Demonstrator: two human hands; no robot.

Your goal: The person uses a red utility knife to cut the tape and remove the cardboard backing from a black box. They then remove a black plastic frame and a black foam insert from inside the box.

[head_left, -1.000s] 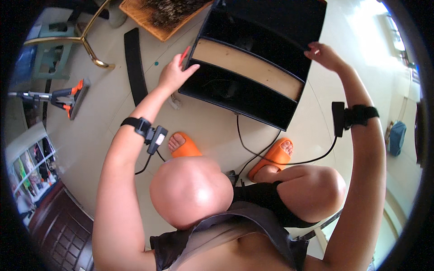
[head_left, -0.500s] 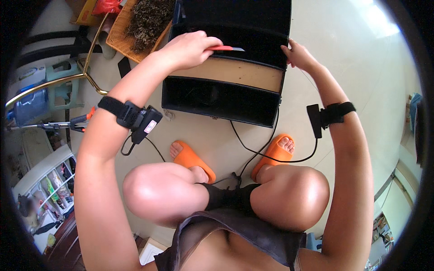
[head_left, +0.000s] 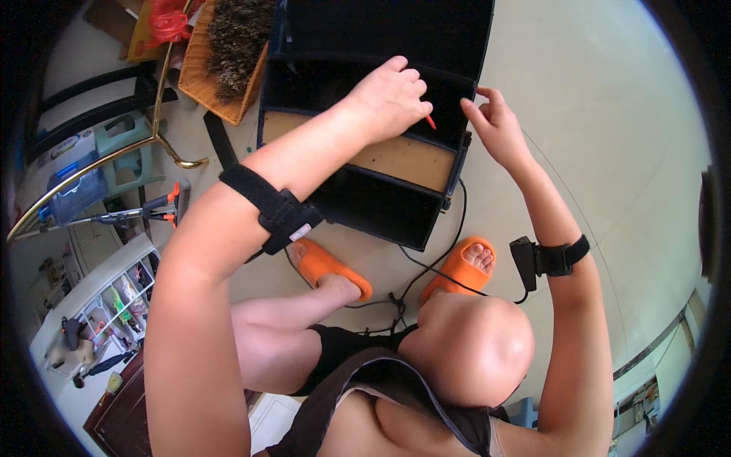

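Observation:
An open black box [head_left: 384, 206] with a tan floor panel [head_left: 403, 160] stands on the floor in front of me, its lid [head_left: 381, 30] tilted up at the far side. My left hand [head_left: 388, 99] reaches over the box and is closed on a slim red-handled knife [head_left: 431, 122]. Only a short red piece of the knife shows past the fingers; its blade is hidden from view. At the box's right edge, my right hand [head_left: 495, 126] grips the wall between thumb and fingers.
A wicker basket of dried dark stems [head_left: 205, 84] stands at the far left beside a gold metal frame [head_left: 91, 179]. Black cables [head_left: 415, 282] run over the floor between my orange slippers [head_left: 464, 270]. A white divided organizer [head_left: 99, 312] lies at the left.
My left hand has moved right across the box with the knife, and the blade has gone out of sight. In the picture the box has turned a little; my right hand stays at its edge.

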